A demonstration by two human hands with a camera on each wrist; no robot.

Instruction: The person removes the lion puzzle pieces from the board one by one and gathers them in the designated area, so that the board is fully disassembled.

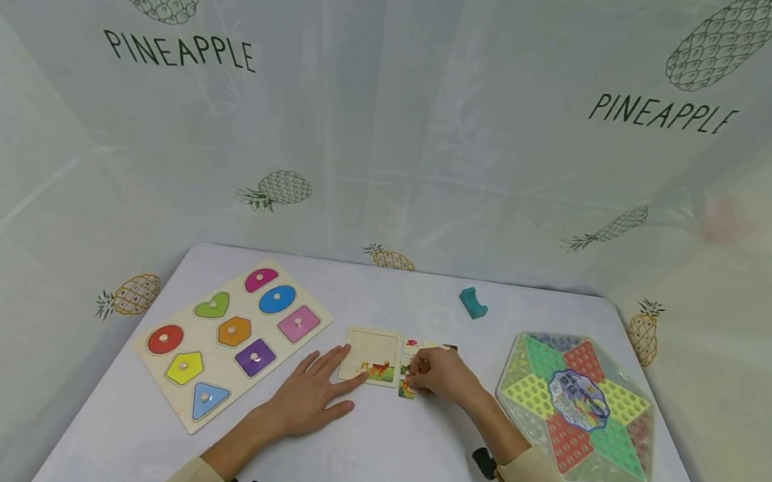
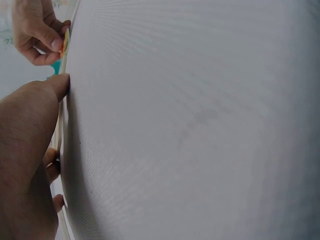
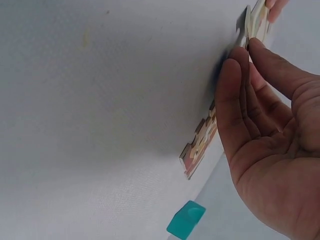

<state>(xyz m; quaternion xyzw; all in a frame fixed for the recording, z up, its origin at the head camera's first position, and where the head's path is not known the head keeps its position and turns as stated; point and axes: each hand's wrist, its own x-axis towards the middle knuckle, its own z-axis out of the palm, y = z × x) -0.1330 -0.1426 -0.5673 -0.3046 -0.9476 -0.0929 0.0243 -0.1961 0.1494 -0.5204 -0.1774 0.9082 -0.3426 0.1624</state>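
Observation:
A small square wooden puzzle tray (image 1: pixel 371 348) lies at the table's middle, with picture pieces (image 1: pixel 380 371) in its lower right part. My left hand (image 1: pixel 310 397) has its fingers spread; fingertips touch the tray's left side and the thumb side lies near its lower edge. Just right of the tray, my right hand (image 1: pixel 448 377) pinches a puzzle piece (image 2: pixel 66 42) between thumb and fingers, low over the table. Loose puzzle pieces (image 1: pixel 411 347) lie around that hand, partly hidden by it. In the right wrist view, joined-looking loose pieces (image 3: pixel 199 142) lie beneath the fingers.
A wooden board of knobbed shapes (image 1: pixel 206 347) lies at the left. At the right is a clear hexagonal box (image 1: pixel 577 408) with a colored star board. A teal notched block (image 1: pixel 473 304) sits at the back. The white table (image 1: pixel 367 477) ends at a pineapple-print curtain.

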